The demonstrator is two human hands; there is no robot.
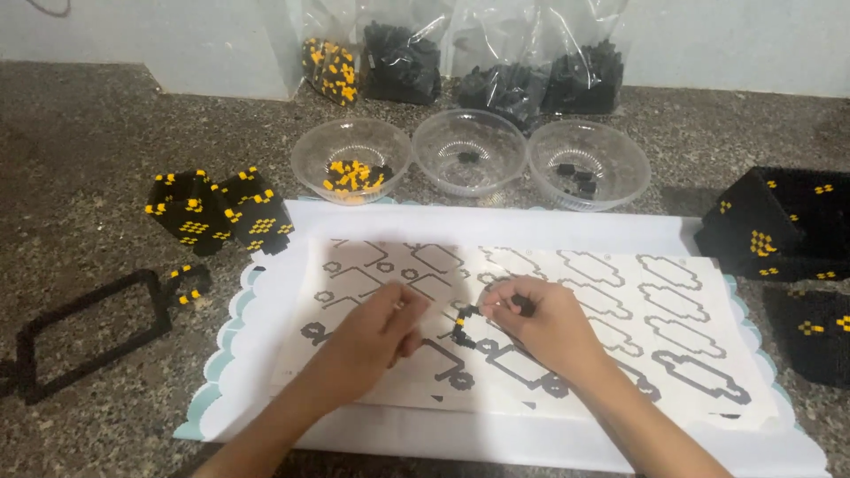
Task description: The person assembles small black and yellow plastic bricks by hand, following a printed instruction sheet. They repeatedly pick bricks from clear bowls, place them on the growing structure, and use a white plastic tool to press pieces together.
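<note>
1. A small black and yellow chain of plastic bricks [462, 326] is lying on the white paper sheet printed with vehicle outlines [549, 310], just left of the right hand [540, 323] and between the two hands.
2. The right hand is pinching the chain's upper end, with its fingers [506, 303] drawn close together around the bricks and curled down onto the sheet.
3. The left hand [376, 332] is resting on the sheet just beside the chain, its fingers [409, 308] bunched tightly; whether a brick is sitting between them cannot be told.
4. Three clear plastic bowls [469, 159] are standing beyond the sheet, holding a few yellow and black pieces.
5. Finished black and yellow brick blocks [221, 212] are sitting on the speckled stone counter [80, 142] to the left.
</note>
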